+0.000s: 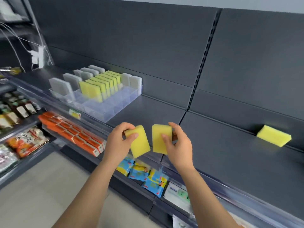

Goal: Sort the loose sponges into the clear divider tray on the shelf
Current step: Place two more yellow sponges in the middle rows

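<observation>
Two yellow rectangular foam sponges were held side by side in the air, just in front of the near edge of the dark grey metal shelf (164,109), close together but not touching. The left hand (119,142) pinched the left yellow sponge (139,142) at its upper end, thumb on the near face and fingers wrapped behind, so the block hung tilted with its lower end swung right. The right hand (178,143) gripped the right yellow sponge (160,139) along its right edge, thumb pressed on the near face, the block nearly upright.

A third loose yellow foam sponge (273,137) lay flat on the shelf well to the right, near the back panel.

The clear plastic divider tray (115,111) sat on the same shelf, to the left and farther back than the hands. Its far-left rows held grey rectangular sponges (60,87) standing on edge, a middle row held a packed line of yellow sponges (100,87), and two more grey ones (131,81) stood at the far right end. The near compartments showed nothing inside.

Below, a lower shelf carried orange flat packets (72,134) on the left and blue and yellow sachets (144,175) beneath the hands.
</observation>
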Demonstrator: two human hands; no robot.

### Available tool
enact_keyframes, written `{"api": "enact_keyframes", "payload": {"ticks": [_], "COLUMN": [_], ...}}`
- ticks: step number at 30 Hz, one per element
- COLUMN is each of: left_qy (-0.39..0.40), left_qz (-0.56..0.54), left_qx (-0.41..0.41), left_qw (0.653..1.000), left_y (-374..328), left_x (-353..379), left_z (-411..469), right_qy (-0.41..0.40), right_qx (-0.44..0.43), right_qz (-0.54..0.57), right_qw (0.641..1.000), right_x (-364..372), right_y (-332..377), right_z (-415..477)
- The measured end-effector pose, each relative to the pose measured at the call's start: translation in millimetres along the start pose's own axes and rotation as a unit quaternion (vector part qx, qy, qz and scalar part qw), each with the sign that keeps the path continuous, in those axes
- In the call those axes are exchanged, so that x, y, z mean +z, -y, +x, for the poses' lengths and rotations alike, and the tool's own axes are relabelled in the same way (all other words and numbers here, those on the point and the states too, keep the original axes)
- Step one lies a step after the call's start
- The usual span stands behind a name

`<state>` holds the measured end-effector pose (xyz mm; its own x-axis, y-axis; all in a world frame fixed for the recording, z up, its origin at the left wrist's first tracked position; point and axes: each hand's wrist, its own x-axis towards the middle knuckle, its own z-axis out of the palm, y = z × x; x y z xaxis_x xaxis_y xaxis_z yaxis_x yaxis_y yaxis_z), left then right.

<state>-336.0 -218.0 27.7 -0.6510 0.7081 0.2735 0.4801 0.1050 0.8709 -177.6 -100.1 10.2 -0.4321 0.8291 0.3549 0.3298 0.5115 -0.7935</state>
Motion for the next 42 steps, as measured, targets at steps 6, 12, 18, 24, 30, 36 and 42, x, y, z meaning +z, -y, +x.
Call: {"api": "enact_keyframes", "payload": {"ticks": [6,12,18,24,30,36,42], "left_qy": [0.006,-0.007,-0.021,-0.014,-0.012,-0.012,0.001], "left_qz": [0.010,0.039,0.046,0.054,0.100,0.110,0.127], "left_qx": [-0.003,0.009,0.002,-0.002,0.002,0.017,0.029], "left_qw": [1.000,0.999,0.999,0.998,0.995,0.994,0.991], "left_y": [39,67,90,109,125,140,152], "left_x": [-65,-118,-154,-186,-212,-225,-234], "left_z": [25,51,88,142,215,273,310], "right_qy": [0.002,0.018,0.033,0.029,0.042,0.064,0.071], "right_qx": [-0.009,-0.018,-0.028,-0.034,-0.023,-0.033,-0.024], "right_qz": [0.012,0.025,0.037,0.049,0.067,0.065,0.041], "right_qw": [1.000,0.999,0.998,0.998,0.997,0.995,0.996], "right_x": [73,130,178,227,273,312,338], "right_y": [41,75,97,110,122,131,135], "right_z": [6,21,52,99,153,197,220]}}
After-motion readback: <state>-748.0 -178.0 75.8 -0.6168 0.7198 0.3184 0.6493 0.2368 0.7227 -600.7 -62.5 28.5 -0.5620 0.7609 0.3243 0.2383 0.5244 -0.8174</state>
